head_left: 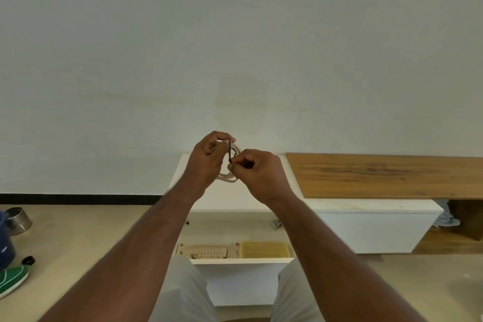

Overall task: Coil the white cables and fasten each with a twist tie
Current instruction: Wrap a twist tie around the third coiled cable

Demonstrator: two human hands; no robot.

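Note:
A coiled white cable (pixel 228 178) is held up in front of me, above a white cabinet top. My left hand (pixel 206 162) grips the coil, fingers curled round its upper part. A dark twist tie (pixel 229 150) runs up and over the coil's strands. My right hand (pixel 261 175) pinches the lower end of the tie just right of the coil. Much of the coil is hidden behind both hands.
A white low cabinet (pixel 339 208) stands against the wall with a wooden board (pixel 379 175) on its right part. An open drawer below holds a perforated wooden tray (pixel 209 251) and a yellow basket (pixel 265 249). At the left on the floor are a metal bowl (pixel 18 219) and a green shoe (pixel 11 280).

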